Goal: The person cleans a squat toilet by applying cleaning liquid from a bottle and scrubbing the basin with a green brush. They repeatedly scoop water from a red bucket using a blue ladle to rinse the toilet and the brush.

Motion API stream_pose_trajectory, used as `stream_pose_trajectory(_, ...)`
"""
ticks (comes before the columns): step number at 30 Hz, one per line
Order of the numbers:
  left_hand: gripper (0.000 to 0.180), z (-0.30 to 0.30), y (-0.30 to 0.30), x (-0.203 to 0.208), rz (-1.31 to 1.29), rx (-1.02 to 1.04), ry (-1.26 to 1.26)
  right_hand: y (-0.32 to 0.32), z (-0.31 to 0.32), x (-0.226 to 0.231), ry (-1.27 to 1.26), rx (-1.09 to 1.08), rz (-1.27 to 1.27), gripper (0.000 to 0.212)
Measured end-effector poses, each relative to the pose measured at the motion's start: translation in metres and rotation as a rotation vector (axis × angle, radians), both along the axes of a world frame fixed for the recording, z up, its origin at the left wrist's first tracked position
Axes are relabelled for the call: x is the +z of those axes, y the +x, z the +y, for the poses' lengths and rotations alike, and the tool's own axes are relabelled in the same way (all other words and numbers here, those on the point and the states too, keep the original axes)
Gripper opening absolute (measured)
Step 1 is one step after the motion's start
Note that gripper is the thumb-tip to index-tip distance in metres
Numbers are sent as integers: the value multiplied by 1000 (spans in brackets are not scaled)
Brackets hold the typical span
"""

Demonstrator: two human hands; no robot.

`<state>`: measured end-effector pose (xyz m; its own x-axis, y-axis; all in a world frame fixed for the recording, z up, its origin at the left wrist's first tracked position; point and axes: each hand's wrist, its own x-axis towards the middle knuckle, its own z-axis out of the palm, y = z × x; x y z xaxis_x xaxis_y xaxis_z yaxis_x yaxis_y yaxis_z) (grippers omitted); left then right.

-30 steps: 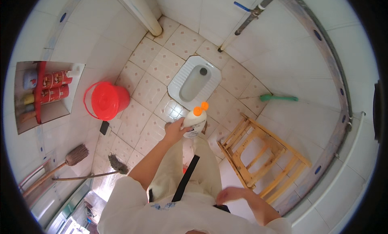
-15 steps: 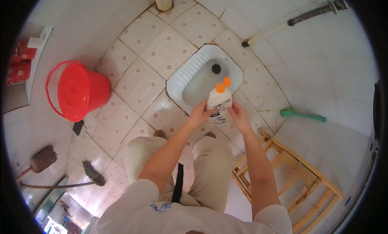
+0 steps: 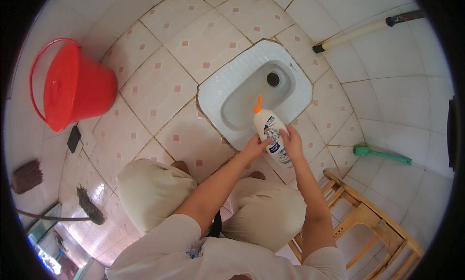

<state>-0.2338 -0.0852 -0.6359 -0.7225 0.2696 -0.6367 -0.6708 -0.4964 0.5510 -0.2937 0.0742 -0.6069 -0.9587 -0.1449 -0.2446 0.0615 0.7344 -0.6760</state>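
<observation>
- A white bottle (image 3: 272, 135) is held in two hands above the near edge of a floor toilet (image 3: 213, 97), between the toilet and the person's knees (image 3: 155, 193).
- The bottle is tilted, its top pointed up and slightly left in the view, toward the bowl; dark blue print is shown on its side.
- Its orange cap (image 3: 257, 109) is flipped up.
- The lower left side of the bottle is gripped by the left hand (image 3: 255, 148), with the thumb laid across the front.
- The right side is clasped by the right hand (image 3: 292, 142), its fingers curled; how firmly it is pressed cannot be told.
- A red bucket (image 3: 94, 89) with its lid on is placed well to the left, with a small black flat object (image 3: 74, 138) near it.
- A broom (image 3: 26, 176) and a mop (image 3: 90, 206) are seen at the lower left.
- To the right, a green brush (image 3: 385, 154) is set by the wall, and a wooden chair (image 3: 373, 217) is seen below it.
</observation>
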Motion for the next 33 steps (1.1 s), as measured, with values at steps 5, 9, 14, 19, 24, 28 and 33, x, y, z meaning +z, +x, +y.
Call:
stream_pose_trajectory(5, 40, 0, 33, -16, -56, 4, 14, 21, -11, -2, 136, 75, -48, 41)
stream_pose_trajectory(9, 39, -3, 37, -25, -107, -32, 45, 27, -18, -5, 211, 72, -15, 39)
stream_pose_trajectory(14, 39, 4, 47, -36, -186, 21, 187, 29, -26, 1, 313, 104, 24, 38)
stream_pose_trajectory(19, 41, 7, 53, -33, -224, 82, 271, 29, -27, 4, 342, 130, 18, 38)
stream_pose_trajectory(24, 39, 3, 50, -15, -256, 97, 246, 31, -28, 3, 392, 115, -8, 42)
stream_pose_trajectory(28, 35, -2, 33, -38, -154, -11, 100, 33, -28, 1, 310, -66, -88, 44)
stream_pose_trajectory(33, 39, -6, 7, -22, -67, -168, 28, 35, -13, 0, 180, -256, -123, 45)
